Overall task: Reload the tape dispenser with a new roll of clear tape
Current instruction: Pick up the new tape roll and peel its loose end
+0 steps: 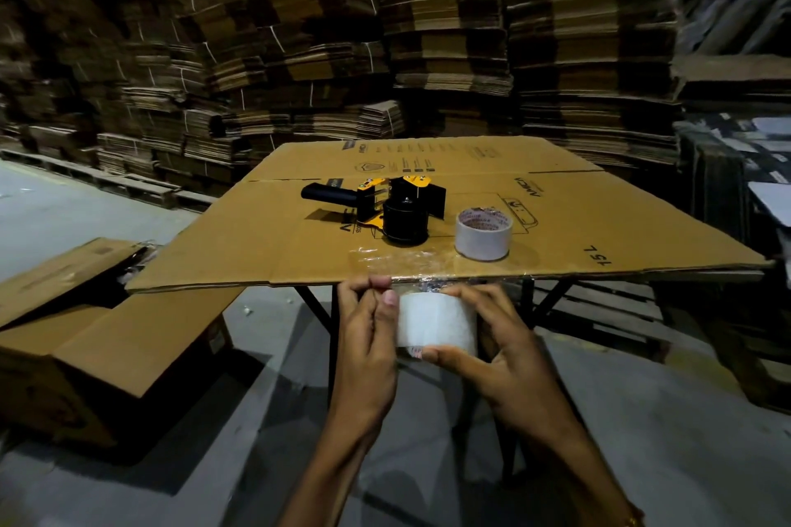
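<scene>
Holding a wide white-looking roll of clear tape (436,323) in front of me, just below the near edge of the flat brown cardboard surface (265,244), I have both hands on it. My right hand (496,349) wraps the roll from the right, thumb along its lower rim and fingers (466,295) curled over its top, closed on it. My left hand (368,342) is at the roll's left side, thumb and forefinger pinched together near the top left of the roll; whether they grip a loose tape end I cannot tell, as that part is blurred. On the surface lies the black and yellow handheld tape dispenser (385,208), on its side, handle pointing left, its black hub facing me. Just right of it, apart from it, a second white tape roll with red print on its core (483,233) lies flat. A strip of shiny clear tape (398,263) is stuck along the near edge of the surface. Stacks of folded cardboard (449,34) rise behind, and an open brown carton (98,338) sits on the floor at left.
</scene>
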`<state>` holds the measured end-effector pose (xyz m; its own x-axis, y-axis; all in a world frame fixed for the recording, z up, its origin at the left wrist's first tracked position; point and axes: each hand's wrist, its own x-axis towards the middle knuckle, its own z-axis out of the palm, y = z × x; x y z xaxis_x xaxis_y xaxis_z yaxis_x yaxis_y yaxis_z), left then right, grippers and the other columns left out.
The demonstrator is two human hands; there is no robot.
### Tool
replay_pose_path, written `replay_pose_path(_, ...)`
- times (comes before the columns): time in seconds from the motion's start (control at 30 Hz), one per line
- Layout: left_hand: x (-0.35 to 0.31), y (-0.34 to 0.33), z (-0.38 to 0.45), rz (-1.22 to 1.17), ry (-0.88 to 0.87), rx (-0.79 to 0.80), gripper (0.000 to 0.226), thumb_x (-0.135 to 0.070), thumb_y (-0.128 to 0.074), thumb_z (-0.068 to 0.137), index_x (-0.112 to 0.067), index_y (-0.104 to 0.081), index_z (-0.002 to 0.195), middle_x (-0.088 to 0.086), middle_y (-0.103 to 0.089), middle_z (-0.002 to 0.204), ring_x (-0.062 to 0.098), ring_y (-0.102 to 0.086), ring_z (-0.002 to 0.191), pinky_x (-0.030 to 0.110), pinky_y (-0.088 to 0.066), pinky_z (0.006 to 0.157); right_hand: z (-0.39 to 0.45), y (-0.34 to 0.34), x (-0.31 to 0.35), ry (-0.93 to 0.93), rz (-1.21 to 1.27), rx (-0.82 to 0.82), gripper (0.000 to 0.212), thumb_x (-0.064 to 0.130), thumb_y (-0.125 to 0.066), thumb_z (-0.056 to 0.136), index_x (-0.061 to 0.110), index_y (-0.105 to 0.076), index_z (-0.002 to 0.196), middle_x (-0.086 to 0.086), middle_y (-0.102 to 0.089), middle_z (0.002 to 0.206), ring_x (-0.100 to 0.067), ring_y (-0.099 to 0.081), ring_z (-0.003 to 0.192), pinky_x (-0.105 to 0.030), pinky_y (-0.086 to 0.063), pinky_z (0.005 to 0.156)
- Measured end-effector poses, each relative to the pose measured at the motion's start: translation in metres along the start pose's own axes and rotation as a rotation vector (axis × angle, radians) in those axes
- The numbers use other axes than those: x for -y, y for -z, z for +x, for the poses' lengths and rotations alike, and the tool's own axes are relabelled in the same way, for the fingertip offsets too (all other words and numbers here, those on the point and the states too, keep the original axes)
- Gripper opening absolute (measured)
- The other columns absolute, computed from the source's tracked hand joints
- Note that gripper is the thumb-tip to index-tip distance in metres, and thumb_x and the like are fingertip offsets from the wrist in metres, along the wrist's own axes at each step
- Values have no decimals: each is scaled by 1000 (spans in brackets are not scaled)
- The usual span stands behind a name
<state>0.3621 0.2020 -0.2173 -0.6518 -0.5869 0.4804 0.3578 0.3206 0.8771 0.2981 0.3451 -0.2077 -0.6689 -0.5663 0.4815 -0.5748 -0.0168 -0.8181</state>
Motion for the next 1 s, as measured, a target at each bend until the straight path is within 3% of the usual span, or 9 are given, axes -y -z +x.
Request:
replay_pose_path(0.07,-1,-3,-1,-106,51,-29,32,-37,-46,95,-11,-63,95,-18,-50,108,1,-57,101,21,-51,86,0,-1,-2,-68,107,10,51,30,-84,74,31,-63,120,12,-54,122,-4,-54,121,-33,-52,101)
replay_pose_path(0.13,-1,-5,-2,-216,103,-52,38,-36,-48,93,-2,-62,102,-20,-54,103,-1,-59,97,22,-53,82,-1,-2,-3,-123,180,14,51,28,-84,73,33,-64,119,11,-55,123,-3,-55,121,-36,-53,101)
replay_pose_path(0.23,0,-7,-5,-318,170,-78,36,-36,-51,90,-7,-59,108,-13,-60,100,4,-61,91,28,-53,79,-3,-4,-7,-144,208,10,52,30,-86,73,32,-64,120,10,-54,123,-5,-54,122,-35,-55,99)
replay_pose_path(0.33,-3,-8,-8,-396,218,-105,37,-36,-55,88,-8,-58,111,-13,-66,90,2,-64,84,20,-54,70,-3,-7,-9,-147,222,2,54,39,-86,69,33,-65,119,11,-54,124,-6,-54,122,-32,-56,96)
replay_pose_path(0.43,-5,-8,-8,-448,258,-131,31,-33,-64,91,-9,-59,110,-5,-66,93,4,-65,82,21,-55,66,-3,-10,-9,-136,253,0,50,39,-84,68,35,-67,115,10,-55,121,-8,-55,120,-26,-56,90)
replay_pose_path(0.53,-5,-8,-8,-506,293,-153,30,-34,-60,87,-12,-61,108,0,-66,97,10,-65,86,25,-56,68,-4,-12,-9,-141,318,-14,50,38,-84,66,34,-68,114,8,-56,120,-11,-57,121,-23,-54,87)
replay_pose_path(0.77,-6,-5,-10,-618,406,-206,38,-32,-57,87,-8,-62,116,10,-64,110,25,-60,104,49,-48,94,-3,-14,-8,-200,377,12,52,40,-85,66,35,-68,115,4,-57,125,-16,-58,123,-48,-53,102)
replay_pose_path(0.9,-4,-3,-9,-697,453,-206,37,-30,-58,86,-8,-62,116,13,-61,114,28,-56,109,50,-45,100,-2,-13,-9,-209,371,33,54,40,-84,67,31,-67,117,3,-57,126,-18,-57,124,-46,-53,101)
replay_pose_path(1.0,-2,0,-8,-718,465,-188,38,-32,-68,85,-8,-64,114,12,-60,115,28,-56,109,46,-48,92,-2,-12,-7,-194,343,41,51,36,-85,69,33,-67,116,4,-56,125,-16,-57,123,-43,-55,98)
